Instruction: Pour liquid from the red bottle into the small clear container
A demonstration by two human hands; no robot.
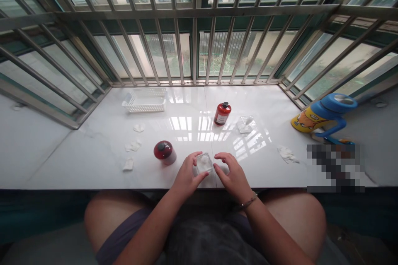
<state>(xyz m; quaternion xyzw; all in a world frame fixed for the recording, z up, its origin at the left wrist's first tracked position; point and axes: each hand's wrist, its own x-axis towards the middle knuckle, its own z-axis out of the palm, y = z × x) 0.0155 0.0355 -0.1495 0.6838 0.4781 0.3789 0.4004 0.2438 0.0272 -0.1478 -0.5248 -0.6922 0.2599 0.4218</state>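
Three cotton pads (pixel 133 145): loose and crumpled, in a rough row on the white stone sill (pixel 77 165), left of centre.
Plastic basket (pixel 144 101): white, slotted, back against the window bars (pixel 194 49).
Red jar (pixel 164 152): dark cap, tipped over on its side, just beside the left hand.
Left hand (pixel 186 174): fingers curved and spread, fingertips at the box's left side; firmness of the grip impossible to tell.
Clear square box (pixel 204 163): on the front of the sill, between both hands, over a seam in the stone.
Handling: probably light, stiff and slippery; glass or plastic, impossible to tell; safest held by two opposite flat sides.
Right hand (pixel 233 172): fingers spread and curved, either touching or just beside the box, impossible to tell which; beaded bracelet (pixel 248 201) on the wrist.
Red bottle (pixel 222 113): upright, black cap, behind the hands.
Small clear square piece (pixel 245 124): flat on the sill.
Crumpled tissue (pixel 287 154): off to the right.
Blue-and-yellow cup (pixel 323 114): handled, cartoon print, far right.
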